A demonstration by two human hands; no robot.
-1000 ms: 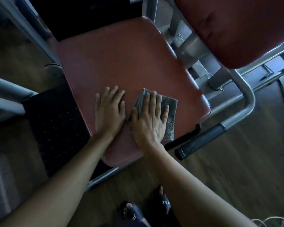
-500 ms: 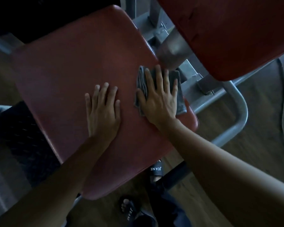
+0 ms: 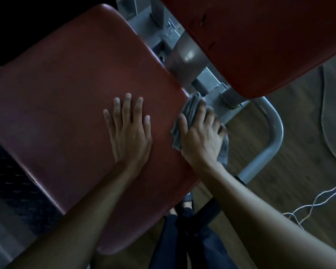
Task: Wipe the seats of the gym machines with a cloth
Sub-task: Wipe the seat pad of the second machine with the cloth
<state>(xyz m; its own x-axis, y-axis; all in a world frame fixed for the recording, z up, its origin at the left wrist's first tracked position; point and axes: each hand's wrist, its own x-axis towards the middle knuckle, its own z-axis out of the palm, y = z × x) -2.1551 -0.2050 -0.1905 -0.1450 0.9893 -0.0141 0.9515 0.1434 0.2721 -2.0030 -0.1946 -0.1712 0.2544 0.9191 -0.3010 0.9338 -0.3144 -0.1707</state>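
Observation:
A dark red padded seat [image 3: 76,84] fills the middle of the view. My left hand [image 3: 130,133] lies flat on it, fingers straight and spread, right of the seat's centre. My right hand [image 3: 202,136] is at the seat's right edge on a grey cloth [image 3: 190,109]. Its fingers curl over the edge with the cloth bunched under them, thumb pressing the cloth's left side. Part of the cloth hangs below the hand past the seat edge.
A second red pad [image 3: 260,35] overhangs at the upper right on a grey metal post [image 3: 184,55]. A curved grey frame tube [image 3: 273,133] runs right of the seat over a wooden floor. A pale cord [image 3: 318,197] lies at the right. Black tread plate [image 3: 12,191] sits lower left.
My right hand slid the cloth from the seat's near part out to its right edge, and its fingers went from flat to curled. My left hand stayed flat on the seat.

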